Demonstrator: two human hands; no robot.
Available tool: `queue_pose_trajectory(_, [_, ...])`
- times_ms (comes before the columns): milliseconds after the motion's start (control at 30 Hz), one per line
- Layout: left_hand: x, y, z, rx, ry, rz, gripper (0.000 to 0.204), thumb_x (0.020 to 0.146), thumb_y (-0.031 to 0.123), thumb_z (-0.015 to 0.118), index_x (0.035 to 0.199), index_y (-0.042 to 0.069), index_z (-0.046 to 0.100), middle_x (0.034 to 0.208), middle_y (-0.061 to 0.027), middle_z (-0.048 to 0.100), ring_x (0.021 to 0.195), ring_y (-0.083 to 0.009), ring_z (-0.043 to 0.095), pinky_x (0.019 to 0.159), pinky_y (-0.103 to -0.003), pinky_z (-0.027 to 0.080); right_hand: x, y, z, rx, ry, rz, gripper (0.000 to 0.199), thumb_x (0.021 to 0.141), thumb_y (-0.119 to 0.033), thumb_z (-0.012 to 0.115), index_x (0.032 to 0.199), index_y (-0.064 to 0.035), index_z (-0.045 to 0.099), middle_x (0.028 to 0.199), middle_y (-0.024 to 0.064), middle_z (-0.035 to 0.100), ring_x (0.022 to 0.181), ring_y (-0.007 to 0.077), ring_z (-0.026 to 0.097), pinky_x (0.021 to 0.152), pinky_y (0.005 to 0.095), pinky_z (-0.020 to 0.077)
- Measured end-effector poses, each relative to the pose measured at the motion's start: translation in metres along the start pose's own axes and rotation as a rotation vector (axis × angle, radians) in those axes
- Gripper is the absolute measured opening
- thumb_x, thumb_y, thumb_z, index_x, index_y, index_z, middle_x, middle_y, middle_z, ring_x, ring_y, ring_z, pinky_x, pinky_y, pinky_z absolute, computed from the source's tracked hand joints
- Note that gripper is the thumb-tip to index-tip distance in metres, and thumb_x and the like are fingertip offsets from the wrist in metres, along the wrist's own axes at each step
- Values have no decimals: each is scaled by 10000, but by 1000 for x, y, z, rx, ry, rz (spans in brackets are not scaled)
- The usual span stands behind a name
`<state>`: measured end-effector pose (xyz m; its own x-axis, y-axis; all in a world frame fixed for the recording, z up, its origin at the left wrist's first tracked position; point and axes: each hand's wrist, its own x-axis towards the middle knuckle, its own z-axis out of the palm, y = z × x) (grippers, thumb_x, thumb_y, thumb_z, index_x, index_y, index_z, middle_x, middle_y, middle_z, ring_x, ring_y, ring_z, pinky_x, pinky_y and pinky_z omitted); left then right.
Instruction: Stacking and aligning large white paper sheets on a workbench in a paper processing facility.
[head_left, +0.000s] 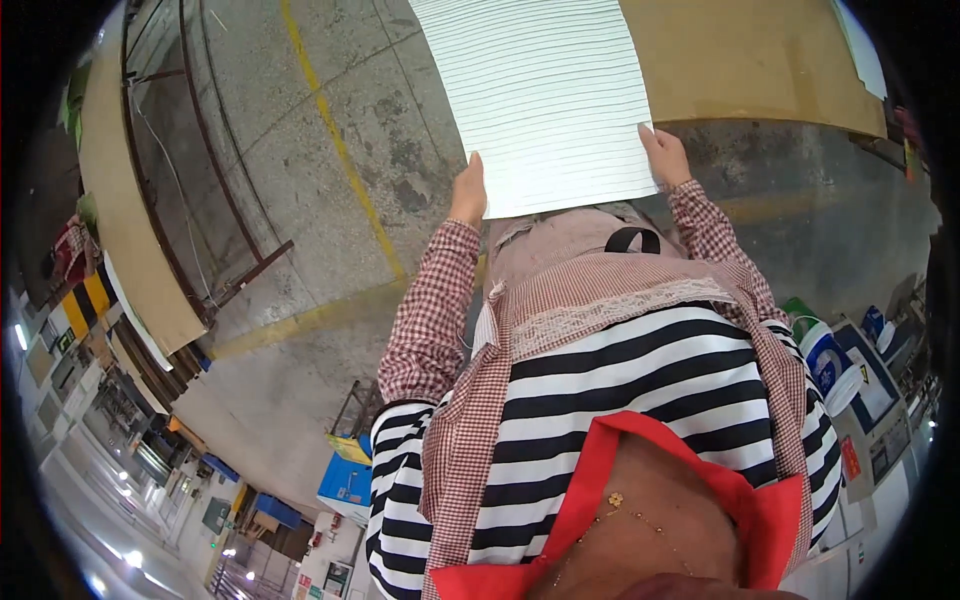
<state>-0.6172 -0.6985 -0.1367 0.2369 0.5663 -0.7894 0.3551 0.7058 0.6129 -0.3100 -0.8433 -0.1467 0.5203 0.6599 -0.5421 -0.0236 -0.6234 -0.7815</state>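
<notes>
A large white sheet with thin dark parallel lines (550, 110) stretches out in front of me, past the top of the head view. My left hand (467, 190) is closed on its left edge near the close corner, thumb pointing up along the side. On the other side, my right hand (664, 156) grips the right edge, its thumb lying over the sheet. The sheet's near edge hangs just in front of my apron. Most fingers of both hands are hidden behind the sheet, and I cannot tell whether it is one layer or a stack.
To the right of the sheet lies a tan board-topped table (760, 60). Another tan tabletop (135, 200) on a dark metal frame stands at the left. Yellow lines (340, 140) mark the grey concrete floor (400, 90). A blue box (345, 478) and a white-and-blue bucket (830, 365) flank me.
</notes>
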Motion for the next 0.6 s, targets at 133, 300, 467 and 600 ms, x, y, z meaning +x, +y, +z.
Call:
queue_pose_trajectory(133, [-1, 1, 3, 103, 11, 106, 655, 950, 455, 250, 1236, -112, 411, 1253, -188, 484, 1140, -264, 467, 938, -319, 348, 3, -5, -1, 189, -31, 82, 421, 883, -361, 543, 885, 54, 617, 789, 36, 618, 712, 88, 524, 655, 243, 426])
queue_pose_trajectory(300, [-2, 4, 5, -77, -17, 47, 667, 929, 527, 259, 1333, 3, 342, 1298, -143, 452, 1163, -242, 464, 940, -320, 375, -1, -8, -16, 331, -39, 160, 387, 867, -383, 568, 837, 0, 616, 738, 5, 586, 690, 79, 504, 642, 238, 416])
queue_pose_trajectory(467, [11, 49, -3, -189, -92, -70, 654, 918, 547, 264, 1284, 26, 417, 1185, -122, 543, 1046, -200, 541, 832, -307, 447, -17, 11, -17, 304, 201, 183, 322, 850, -344, 598, 836, -23, 617, 727, 5, 581, 678, 85, 517, 624, 238, 425])
queue_pose_trajectory(600, [35, 74, -1, -46, -97, -39, 613, 919, 544, 274, 1165, 27, 493, 957, -56, 541, 791, -142, 482, 648, -290, 383, -49, 22, -12, 107, 644, -32, 245, 838, -252, 615, 925, -23, 617, 809, 31, 598, 760, 103, 536, 703, 250, 438])
